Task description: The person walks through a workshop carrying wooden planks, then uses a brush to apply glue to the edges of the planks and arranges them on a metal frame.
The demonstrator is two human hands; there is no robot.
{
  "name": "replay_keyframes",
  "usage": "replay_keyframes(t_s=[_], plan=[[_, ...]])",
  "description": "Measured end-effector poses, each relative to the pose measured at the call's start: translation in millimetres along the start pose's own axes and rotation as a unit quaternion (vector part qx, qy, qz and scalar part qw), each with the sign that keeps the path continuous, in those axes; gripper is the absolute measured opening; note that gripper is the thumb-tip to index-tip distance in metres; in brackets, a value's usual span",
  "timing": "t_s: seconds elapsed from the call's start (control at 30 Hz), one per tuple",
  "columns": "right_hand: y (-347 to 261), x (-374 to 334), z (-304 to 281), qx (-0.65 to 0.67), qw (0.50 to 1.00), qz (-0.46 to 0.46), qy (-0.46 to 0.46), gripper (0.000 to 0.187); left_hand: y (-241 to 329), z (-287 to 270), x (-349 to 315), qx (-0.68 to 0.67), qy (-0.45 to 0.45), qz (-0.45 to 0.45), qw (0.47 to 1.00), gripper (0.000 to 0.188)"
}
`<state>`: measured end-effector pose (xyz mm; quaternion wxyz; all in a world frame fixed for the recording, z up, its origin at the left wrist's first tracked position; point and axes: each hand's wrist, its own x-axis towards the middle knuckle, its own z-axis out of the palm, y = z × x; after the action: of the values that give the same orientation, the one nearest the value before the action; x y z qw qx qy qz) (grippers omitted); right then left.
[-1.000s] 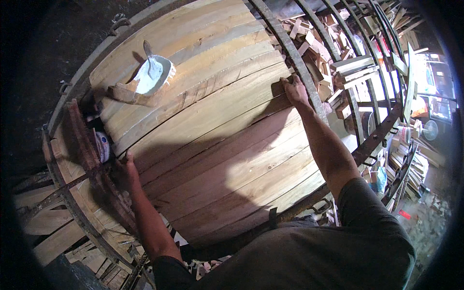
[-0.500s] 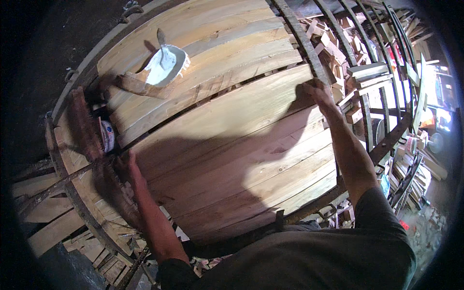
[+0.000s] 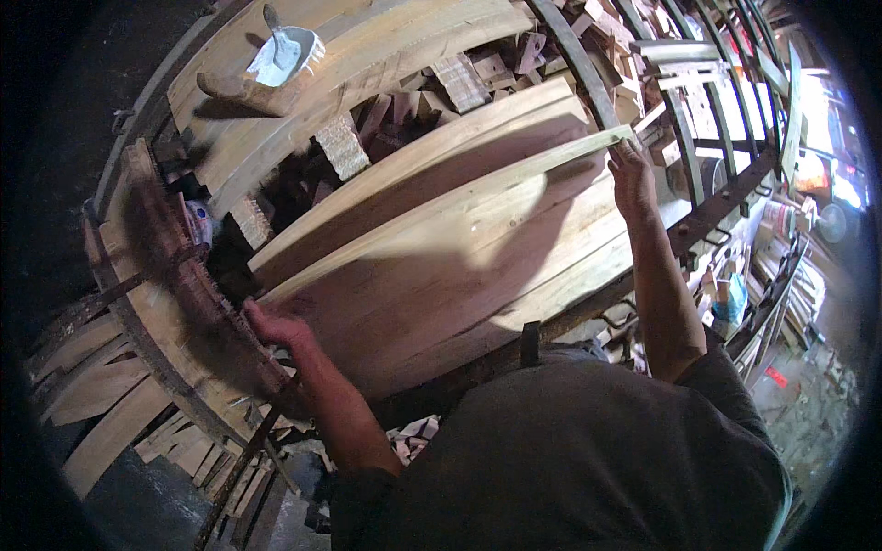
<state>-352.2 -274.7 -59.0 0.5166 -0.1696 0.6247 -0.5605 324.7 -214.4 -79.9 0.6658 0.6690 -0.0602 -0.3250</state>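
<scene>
Pinching one end of a long, flat, pale wooden plank (image 3: pixel 478 209), bare right hand (image 3: pixel 632 173) pairs with left hand (image 3: pixel 280 329) (grip unclear) opposite, presumably for balance.

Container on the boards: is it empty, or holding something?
Not empty: the container holds white paste with a spatula in it; depth cannot be told.

Pale cream along the plank (image 3: pixel 432 213) at centre; shaded pinkish brown on the boards (image 3: pixel 386 312) below. Tan with darker grain streaks across the upper boards (image 3: pixel 367 55). Bluish white on the paste (image 3: pixel 277 61) in the brown-handled scoop (image 3: pixel 228 89), upper left. Charcoal on the shirt (image 3: pixel 570 450), bottom; light blue on the bag (image 3: pixel 733 301), right.
</scene>
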Motion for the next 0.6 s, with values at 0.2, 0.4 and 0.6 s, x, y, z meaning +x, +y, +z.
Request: replay_keyframes(t_s=[0.2, 0.4, 0.6], plan=[[23, -80, 7, -0.124, 0.989, -0.004, 0.077, 0.051, 3, 1, -14, 0.056, -0.032, 0.057, 0.996, 0.056], [65, -206, 29, -0.416, 0.893, -0.153, -0.083, 0.045, 31, 35, -59, 0.412, -0.01, 0.273, 0.869, 0.066], [66, -294, 9, -0.58, 0.755, -0.2, -0.232, 0.065, -13, 115, -218, 0.58, -0.323, 0.41, 0.626, 0.076]])
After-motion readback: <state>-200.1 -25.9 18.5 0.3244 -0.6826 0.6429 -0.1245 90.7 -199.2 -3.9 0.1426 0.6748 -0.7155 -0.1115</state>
